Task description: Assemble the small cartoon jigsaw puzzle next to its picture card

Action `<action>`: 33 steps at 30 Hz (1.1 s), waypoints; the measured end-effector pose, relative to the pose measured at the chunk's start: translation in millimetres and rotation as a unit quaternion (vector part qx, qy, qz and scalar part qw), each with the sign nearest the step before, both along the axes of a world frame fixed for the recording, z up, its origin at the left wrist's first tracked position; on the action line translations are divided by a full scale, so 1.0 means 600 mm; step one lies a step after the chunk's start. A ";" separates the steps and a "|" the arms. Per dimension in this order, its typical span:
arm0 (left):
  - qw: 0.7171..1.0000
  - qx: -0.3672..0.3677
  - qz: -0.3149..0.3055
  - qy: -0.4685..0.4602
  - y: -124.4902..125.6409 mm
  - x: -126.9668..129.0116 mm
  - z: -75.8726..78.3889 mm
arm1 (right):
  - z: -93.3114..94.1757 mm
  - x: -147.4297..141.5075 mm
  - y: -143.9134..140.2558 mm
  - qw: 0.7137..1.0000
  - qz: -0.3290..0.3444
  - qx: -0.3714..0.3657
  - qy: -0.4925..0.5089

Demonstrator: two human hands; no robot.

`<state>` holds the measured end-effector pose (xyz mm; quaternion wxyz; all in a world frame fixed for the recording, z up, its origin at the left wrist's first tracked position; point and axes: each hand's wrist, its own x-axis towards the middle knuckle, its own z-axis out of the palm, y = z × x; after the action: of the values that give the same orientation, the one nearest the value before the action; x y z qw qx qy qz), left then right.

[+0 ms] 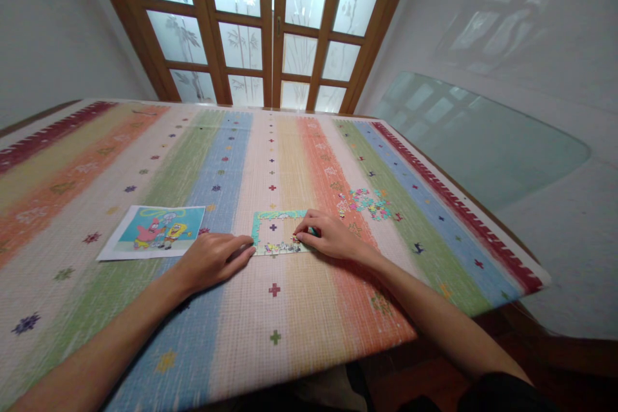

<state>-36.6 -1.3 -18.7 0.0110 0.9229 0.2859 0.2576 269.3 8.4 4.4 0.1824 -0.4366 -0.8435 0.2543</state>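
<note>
A partly assembled jigsaw puzzle (255,232) lies on the striped tablecloth, its border joined into a rectangle with cloth showing through the middle. Along its lower side runs a band of multicoloured pieces. My left hand (212,261) rests at the left border, fingers stretched out and fingertips touching the edge. Over the right part of the puzzle, my right hand (333,236) has thumb and forefinger pinched on a small puzzle piece (295,237), mostly hidden by the fingers. The right border is partly covered by this hand.
Loose puzzle pieces (371,203) lie in a pile beyond my right hand. A printed cartoon picture (157,232) lies flat to the left of my left hand. The table's near edge (338,367) is in front of me; a glass-paned wooden door (268,26) stands behind the table.
</note>
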 end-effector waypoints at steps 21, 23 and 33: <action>1.000 0.011 -0.007 -0.013 0.000 0.002 -0.002 | 0.003 0.002 0.006 1.000 -0.001 -0.002 -0.009; 1.000 0.011 -0.003 -0.010 -0.001 0.002 -0.001 | 0.001 0.000 0.004 1.000 -0.007 0.000 -0.009; 1.000 0.010 -0.003 -0.004 -0.001 0.001 -0.003 | 0.003 0.009 0.002 1.000 -0.020 0.006 0.021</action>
<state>-36.2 -1.9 -20.4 0.0034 0.9227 0.2805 0.2644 275.0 9.8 6.1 0.2074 -0.4465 -0.8324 0.2544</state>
